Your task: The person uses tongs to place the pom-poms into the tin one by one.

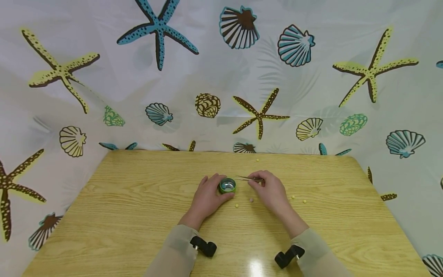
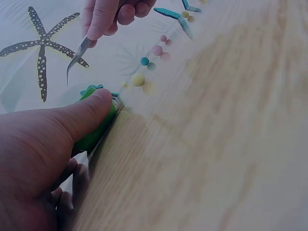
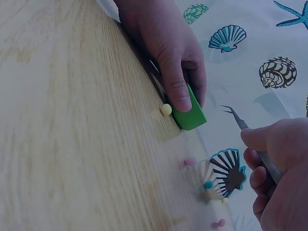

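Observation:
My left hand (image 1: 207, 198) grips a small round green tin (image 1: 227, 192) on the wooden table, thumb on the near side. The tin stands upright with its open top up, and its inside is silvery. Just right of it, my right hand (image 1: 272, 191) pinches metal tweezers (image 1: 244, 178). Their thin bent tips point toward the tin, close to its rim. In the right wrist view, the tweezers (image 3: 238, 121) have slightly parted tips with nothing between them. A yellow ball (image 3: 166, 109) lies close beside the tin.
Several little balls lie scattered on the table: a mauve one (image 1: 251, 200) between the hands, yellow ones (image 1: 293, 197) right of my right wrist, another yellow ball (image 1: 257, 160) near the back edge. A teal ball (image 2: 145, 61) shows in the left wrist view. A shell-patterned cloth (image 1: 187, 127) hangs behind.

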The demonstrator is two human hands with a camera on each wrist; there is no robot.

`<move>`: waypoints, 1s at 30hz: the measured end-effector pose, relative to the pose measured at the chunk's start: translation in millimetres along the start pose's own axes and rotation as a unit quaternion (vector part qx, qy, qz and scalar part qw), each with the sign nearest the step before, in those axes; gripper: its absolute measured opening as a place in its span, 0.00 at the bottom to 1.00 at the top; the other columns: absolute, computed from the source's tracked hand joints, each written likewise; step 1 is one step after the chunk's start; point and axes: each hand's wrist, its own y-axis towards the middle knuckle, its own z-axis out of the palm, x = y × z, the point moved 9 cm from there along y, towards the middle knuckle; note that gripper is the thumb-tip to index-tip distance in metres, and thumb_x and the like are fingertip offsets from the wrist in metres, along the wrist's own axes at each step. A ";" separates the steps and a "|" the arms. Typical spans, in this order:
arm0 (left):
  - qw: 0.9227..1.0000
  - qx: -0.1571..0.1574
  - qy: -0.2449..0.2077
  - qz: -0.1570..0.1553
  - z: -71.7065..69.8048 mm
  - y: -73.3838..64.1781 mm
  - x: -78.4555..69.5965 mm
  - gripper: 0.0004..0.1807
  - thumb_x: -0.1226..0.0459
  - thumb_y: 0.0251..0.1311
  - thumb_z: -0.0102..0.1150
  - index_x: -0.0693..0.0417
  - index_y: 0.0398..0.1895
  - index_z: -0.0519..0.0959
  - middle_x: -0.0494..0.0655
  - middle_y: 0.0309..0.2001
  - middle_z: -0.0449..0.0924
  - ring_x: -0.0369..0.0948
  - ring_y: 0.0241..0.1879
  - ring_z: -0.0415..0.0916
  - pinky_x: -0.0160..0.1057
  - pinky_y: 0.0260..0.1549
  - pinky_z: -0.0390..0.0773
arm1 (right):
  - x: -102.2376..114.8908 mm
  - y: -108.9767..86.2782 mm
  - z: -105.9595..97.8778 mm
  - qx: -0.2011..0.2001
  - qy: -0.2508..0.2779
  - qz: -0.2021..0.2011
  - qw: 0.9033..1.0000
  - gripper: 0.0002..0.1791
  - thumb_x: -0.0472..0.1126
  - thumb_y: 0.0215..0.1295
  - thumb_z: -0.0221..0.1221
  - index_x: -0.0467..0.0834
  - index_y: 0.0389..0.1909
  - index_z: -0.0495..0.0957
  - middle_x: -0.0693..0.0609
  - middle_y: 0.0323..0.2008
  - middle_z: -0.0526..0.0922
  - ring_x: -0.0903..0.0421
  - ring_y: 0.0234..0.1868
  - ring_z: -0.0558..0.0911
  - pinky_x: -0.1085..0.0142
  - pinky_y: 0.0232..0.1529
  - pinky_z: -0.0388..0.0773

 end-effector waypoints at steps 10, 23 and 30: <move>1.000 0.003 -0.002 -0.004 0.6 1.0 0.5 0.35 0.52 0.69 0.78 0.59 0.72 0.79 0.58 0.71 0.81 0.58 0.80 0.67 0.58 0.86 0.50 | -20.1 13.8 -21.1 -0.011 0.035 0.028 0.999 0.11 0.44 0.81 0.67 0.45 0.57 0.90 0.46 0.57 0.88 0.45 0.57 0.84 0.48 0.59 0.83; 1.000 0.002 -0.001 -0.005 1.8 0.5 1.7 0.34 0.53 0.69 0.79 0.59 0.72 0.80 0.58 0.71 0.81 0.57 0.80 0.67 0.57 0.86 0.50 | -46.6 30.4 -41.9 -0.042 0.028 0.073 0.996 0.14 0.45 0.83 0.64 0.44 0.60 0.88 0.42 0.61 0.87 0.40 0.62 0.83 0.44 0.64 0.81; 1.000 -0.001 0.000 -0.003 1.0 0.1 0.4 0.34 0.53 0.69 0.79 0.59 0.72 0.80 0.58 0.70 0.81 0.58 0.80 0.67 0.58 0.86 0.50 | -56.9 37.2 -42.5 -0.045 0.022 0.080 0.996 0.14 0.44 0.83 0.65 0.42 0.59 0.88 0.42 0.58 0.88 0.41 0.58 0.84 0.45 0.60 0.82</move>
